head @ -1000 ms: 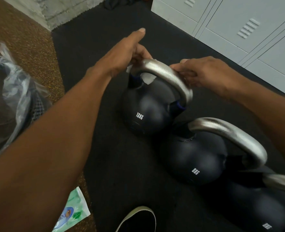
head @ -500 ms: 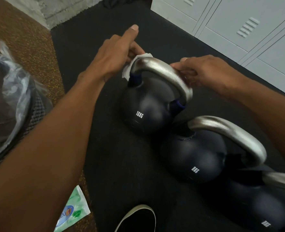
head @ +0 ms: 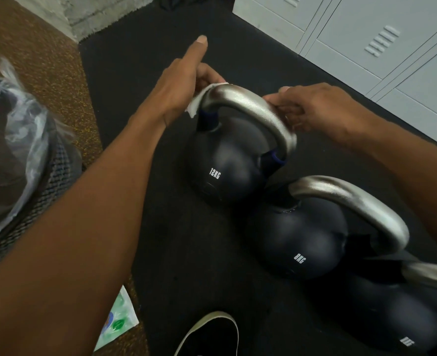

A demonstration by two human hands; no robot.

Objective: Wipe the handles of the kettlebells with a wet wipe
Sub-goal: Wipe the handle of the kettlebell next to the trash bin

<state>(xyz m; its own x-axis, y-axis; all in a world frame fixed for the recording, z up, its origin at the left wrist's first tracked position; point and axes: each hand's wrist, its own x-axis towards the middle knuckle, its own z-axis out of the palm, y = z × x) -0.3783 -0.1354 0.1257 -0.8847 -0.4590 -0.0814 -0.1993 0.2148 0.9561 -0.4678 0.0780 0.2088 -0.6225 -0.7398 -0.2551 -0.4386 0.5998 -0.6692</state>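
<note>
Brushed steel handle (head: 250, 104), crumpled white wipe (head: 195, 108)

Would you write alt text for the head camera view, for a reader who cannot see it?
A left hand holds a wet wipe against the handle of a 12KG kettlebell while the right hand grips the handle's other side; an 8KG kettlebell and a third kettlebell stand beside it.

Black floor mat (head: 145, 73), grey lockers (head: 366, 34) behind.

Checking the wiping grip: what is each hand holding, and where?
The left hand holds the wipe against the left bend of the 12KG handle; the right hand grips its right side.
</note>
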